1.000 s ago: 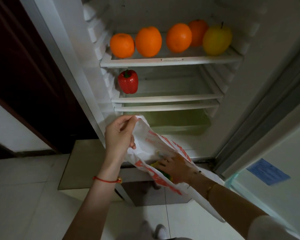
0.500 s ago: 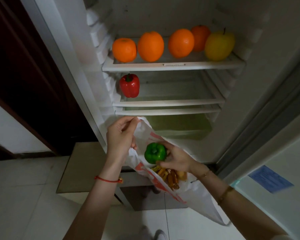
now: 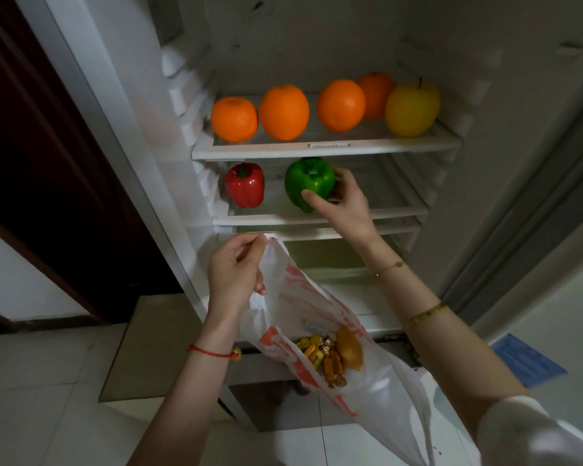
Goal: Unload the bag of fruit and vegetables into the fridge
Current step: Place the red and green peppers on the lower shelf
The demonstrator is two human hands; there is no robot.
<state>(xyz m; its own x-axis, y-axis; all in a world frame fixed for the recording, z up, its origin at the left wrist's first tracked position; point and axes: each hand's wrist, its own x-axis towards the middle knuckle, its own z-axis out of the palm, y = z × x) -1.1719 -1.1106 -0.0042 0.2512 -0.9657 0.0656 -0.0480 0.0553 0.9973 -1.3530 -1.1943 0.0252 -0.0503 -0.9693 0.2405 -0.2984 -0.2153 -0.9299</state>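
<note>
At the left of the open fridge [image 3: 169, 183], its side wall stands close beside the red pepper [image 3: 245, 185], which sits on the middle shelf [image 3: 317, 219]. Just right of it, the green pepper [image 3: 309, 183] has risen out of the bag [image 3: 320, 317] within the last second and now hangs at that shelf's front edge, thumb and curled fingers of the right hand [image 3: 342, 200] clamped round it. It looks not yet set down. That makes one more item nearly stowed; the oranges [image 3: 283, 112] and yellow apple [image 3: 412, 108] already line the shelf above.

Lower down, the left hand [image 3: 236, 274] keeps pinching the bag's rim, holding its mouth open as before. Inside lie a brown, potato-like thing [image 3: 349, 352] and small wrapped pieces [image 3: 320, 351], so the unloading is, by my reckoning, not finished.

Room is tight overhead: the upper shelf's lip sits just over the green pepper. Rightward the middle shelf lies bare, giving a free path to slide inward.
</note>
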